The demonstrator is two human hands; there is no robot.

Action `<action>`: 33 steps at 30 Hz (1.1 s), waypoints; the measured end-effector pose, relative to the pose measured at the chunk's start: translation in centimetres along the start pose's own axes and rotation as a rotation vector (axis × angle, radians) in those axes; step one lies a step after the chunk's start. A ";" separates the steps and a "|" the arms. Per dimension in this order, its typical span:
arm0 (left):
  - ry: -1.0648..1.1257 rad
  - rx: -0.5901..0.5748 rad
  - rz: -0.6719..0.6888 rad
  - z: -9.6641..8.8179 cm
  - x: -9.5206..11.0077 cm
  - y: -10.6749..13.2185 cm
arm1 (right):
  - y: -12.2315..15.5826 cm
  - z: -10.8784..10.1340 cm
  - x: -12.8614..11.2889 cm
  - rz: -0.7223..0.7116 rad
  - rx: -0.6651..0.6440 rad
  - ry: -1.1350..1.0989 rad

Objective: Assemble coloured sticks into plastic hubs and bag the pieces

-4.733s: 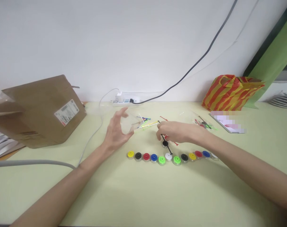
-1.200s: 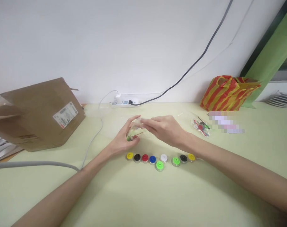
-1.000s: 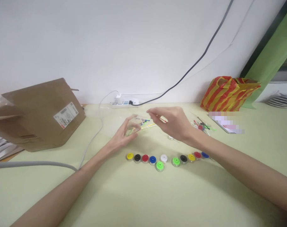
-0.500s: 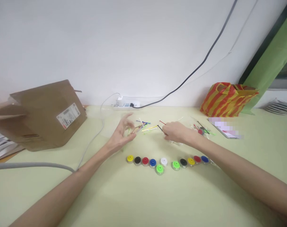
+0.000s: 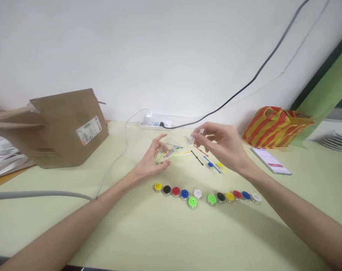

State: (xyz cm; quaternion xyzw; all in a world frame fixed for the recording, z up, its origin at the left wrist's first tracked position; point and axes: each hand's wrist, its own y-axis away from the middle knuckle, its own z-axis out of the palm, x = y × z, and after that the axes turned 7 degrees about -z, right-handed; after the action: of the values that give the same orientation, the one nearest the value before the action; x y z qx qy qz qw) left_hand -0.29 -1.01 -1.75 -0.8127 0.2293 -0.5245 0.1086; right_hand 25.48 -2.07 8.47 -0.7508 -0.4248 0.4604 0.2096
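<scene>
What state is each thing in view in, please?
left hand, gripping the clear bag
clear bag, held up above the table
right hand, raised beside the bag, fingers apart
phone, lying flat, screen lit
power strip, plugged in
cardboard box, flap open

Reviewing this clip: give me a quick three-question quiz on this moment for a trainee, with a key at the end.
1. True or false: the left hand cups a clear plastic bag of coloured sticks.
2. Multiple choice: in the row of coloured discs, which colour has one disc sitting out of line, nearer the person? A) green B) red C) yellow
3. Fill the gap: the phone lies nearer the ___ hand.

Key: 1 true; 2 A; 3 right, the right hand.
</scene>
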 end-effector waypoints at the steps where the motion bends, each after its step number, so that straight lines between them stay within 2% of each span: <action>1: 0.001 -0.010 -0.001 0.0 0.1 0.0 | 0.2 0.6 0.1 -0.003 -0.035 -0.015; 6: -0.011 -0.083 -0.007 -0.2 0.8 0.4 | 0.9 3.4 2.0 -0.007 -0.184 -0.017; 10: -0.036 -0.145 -0.010 -0.1 1.3 0.7 | 1.7 4.8 3.4 -0.075 -0.158 0.140; 14: -0.141 -0.142 0.007 0.3 1.6 0.8 | 2.5 5.3 3.9 -0.090 -0.109 0.343; 19: -0.172 -0.125 0.042 0.6 1.6 0.7 | 2.9 6.1 3.6 -0.117 -0.096 0.386; 21: -0.173 -0.106 0.065 0.5 1.5 0.6 | 2.8 6.3 3.4 -0.100 -0.094 0.314; 23: -0.161 -0.091 0.064 0.3 1.5 0.6 | 2.6 6.0 3.0 -0.088 -0.121 0.151; 25: -0.116 -0.086 0.018 0.2 1.6 0.6 | 2.2 5.5 2.4 -0.085 -0.182 -0.033; 27: -0.038 -0.082 -0.051 0.1 1.7 0.6 | 1.8 4.7 1.9 -0.097 -0.254 -0.128; 29: 0.031 -0.069 -0.082 0.0 1.8 0.6 | 1.6 4.2 1.8 -0.151 -0.309 -0.079; 33: 0.021 -0.070 -0.080 -0.1 1.5 0.4 | 1.6 4.2 2.4 -0.284 -0.337 0.279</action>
State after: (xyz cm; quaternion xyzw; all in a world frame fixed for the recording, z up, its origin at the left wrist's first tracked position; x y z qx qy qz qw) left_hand 0.00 -2.14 -0.64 -0.8189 0.2162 -0.5286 0.0566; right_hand 23.07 -1.27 4.07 -0.7642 -0.5637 0.2411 0.2005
